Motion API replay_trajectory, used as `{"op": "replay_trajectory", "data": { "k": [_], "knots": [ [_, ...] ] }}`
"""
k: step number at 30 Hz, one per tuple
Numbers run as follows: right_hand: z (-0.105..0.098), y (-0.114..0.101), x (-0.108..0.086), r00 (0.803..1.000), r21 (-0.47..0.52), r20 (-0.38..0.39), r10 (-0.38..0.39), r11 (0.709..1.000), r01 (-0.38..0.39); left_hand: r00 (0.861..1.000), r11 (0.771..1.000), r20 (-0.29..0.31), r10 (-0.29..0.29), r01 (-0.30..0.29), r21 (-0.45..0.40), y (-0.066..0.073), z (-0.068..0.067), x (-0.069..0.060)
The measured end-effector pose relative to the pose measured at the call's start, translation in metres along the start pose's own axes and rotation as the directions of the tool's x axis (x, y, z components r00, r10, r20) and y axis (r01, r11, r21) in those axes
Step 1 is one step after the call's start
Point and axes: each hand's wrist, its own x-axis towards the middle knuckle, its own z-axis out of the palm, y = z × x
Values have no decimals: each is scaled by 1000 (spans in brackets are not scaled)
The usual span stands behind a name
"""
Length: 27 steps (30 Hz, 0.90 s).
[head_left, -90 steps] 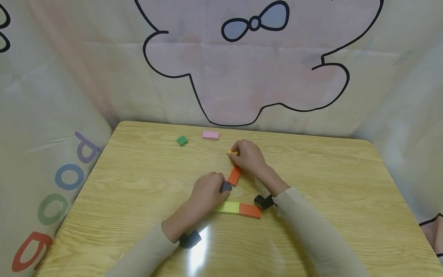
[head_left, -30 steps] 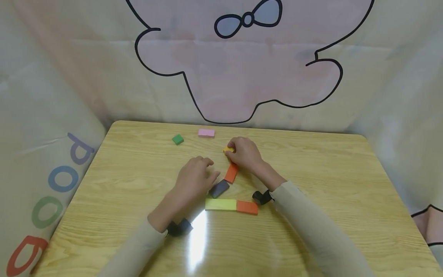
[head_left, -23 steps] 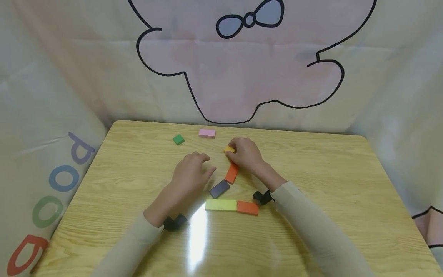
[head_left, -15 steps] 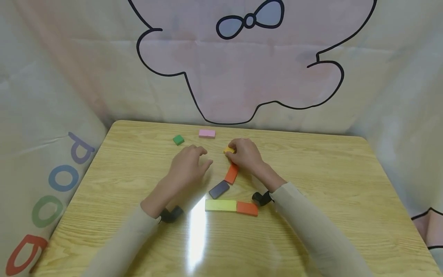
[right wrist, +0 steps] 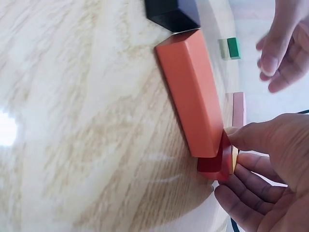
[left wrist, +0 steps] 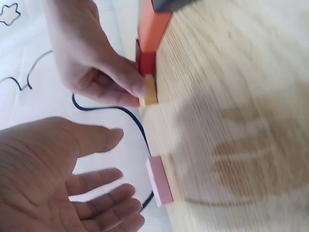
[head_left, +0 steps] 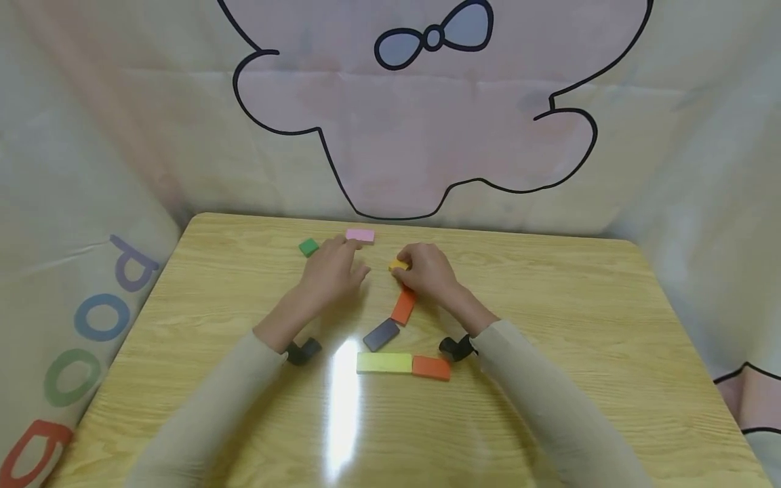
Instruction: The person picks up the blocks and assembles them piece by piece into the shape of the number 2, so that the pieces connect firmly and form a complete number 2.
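My left hand hovers above the table with fingers spread and nothing in them, just in front of a pink block. To its left, a green block is partly covered by the hand. My right hand pinches a small yellow block resting on the table. Against that yellow block sits a red block, which my right thumb and fingers also seem to touch. From there a bent line runs toward me: an orange block, then a dark grey block.
Nearer to me, a lime-yellow block lies end to end with an orange-red block. The wooden table backs onto a printed cloth. Both wrists wear small black cameras.
My left hand has let go of the dark grey block and moved away from me, toward the pink block, its fingers opened. The right hand keeps its hold on the yellow block.
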Motion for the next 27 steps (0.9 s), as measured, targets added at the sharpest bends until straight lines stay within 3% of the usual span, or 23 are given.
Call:
{"op": "replay_trajectory", "data": {
  "k": [5,11,19,27],
  "knots": [
    [2,-2,0,1000,-14,1,11,1000,-11,999,1000,30,27,-27,16,-8,3,13],
    [2,0,0,1000,-19,-2,8,1000,-8,998,998,25,56,-57,12,-15,6,27],
    [2,-2,0,1000,-32,-12,9,999,-10,997,994,23,80,-82,79,-21,7,54],
    [0,-3,-2,1000,-27,-15,-8,1000,7,994,981,32,106,-110,162,-25,13,64]
  ]
}}
